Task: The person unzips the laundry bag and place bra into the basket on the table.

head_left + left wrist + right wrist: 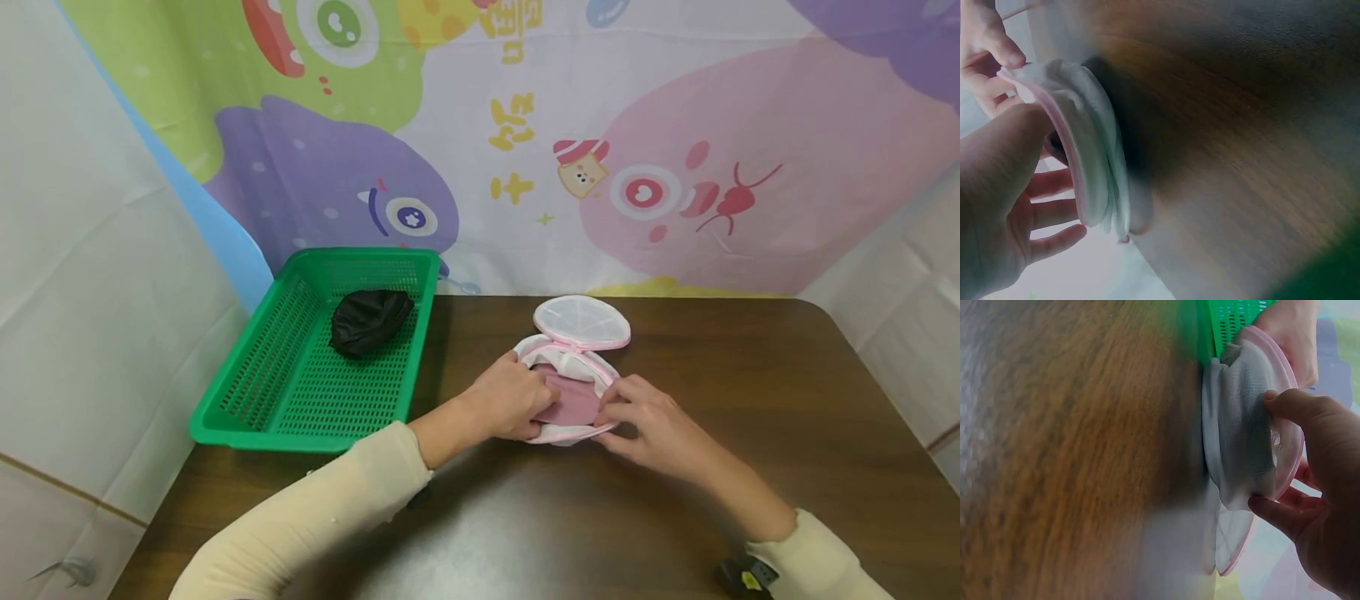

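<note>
A white mesh laundry bag [573,433] with pink trim stands on the table, its round zip lid [582,322] folded back at the far side. Folded pink cloth [573,402] lies inside. My left hand [512,398] grips the bag's left side, bent fingers reaching over the rim into the opening; their tips are partly hidden. On the opposite side, my right hand [656,421] pinches the rim and wall. In the right wrist view, two fingertips of the right hand [1316,456] press on the outer mesh [1244,425], with other fingers behind the rim.
A green perforated plastic basket [408,367] stands to the left on the brown wooden table [720,358]. It holds a crumpled black item [371,321]. A cartoon-printed curtain [517,242] hangs behind the table. Beside the right sleeve is a small black object [738,577].
</note>
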`<state>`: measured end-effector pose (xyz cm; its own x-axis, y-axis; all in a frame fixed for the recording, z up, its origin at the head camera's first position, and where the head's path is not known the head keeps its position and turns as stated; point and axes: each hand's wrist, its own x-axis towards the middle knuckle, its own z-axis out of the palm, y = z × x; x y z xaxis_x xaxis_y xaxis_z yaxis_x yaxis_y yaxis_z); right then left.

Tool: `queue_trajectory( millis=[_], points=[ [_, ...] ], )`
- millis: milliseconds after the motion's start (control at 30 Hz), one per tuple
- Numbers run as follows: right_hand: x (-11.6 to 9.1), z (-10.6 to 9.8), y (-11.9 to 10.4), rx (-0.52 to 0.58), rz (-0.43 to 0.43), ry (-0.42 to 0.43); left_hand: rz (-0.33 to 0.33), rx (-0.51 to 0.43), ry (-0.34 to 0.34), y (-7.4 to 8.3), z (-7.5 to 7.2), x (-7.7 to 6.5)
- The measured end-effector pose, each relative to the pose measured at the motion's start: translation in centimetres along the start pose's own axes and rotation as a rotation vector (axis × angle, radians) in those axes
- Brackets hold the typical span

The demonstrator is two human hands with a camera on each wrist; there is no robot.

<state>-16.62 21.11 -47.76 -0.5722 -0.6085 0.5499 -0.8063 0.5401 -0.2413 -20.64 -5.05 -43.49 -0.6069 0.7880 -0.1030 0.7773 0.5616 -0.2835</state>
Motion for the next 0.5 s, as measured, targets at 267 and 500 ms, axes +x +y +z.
queue_trajectory(
  millis=[267, 500],
  points=[
    [0.04, 0.10, 0.15, -0.001, -0.006, 0.009, 0.000, 0.054, 0.112, 0.10, 0.78, -0.16],
    [0.02, 0.14, 0.17, -0.006, -0.002, 0.014, -0.015, 0.077, 0.141, 0.22, 0.92, -0.15]
  ],
)
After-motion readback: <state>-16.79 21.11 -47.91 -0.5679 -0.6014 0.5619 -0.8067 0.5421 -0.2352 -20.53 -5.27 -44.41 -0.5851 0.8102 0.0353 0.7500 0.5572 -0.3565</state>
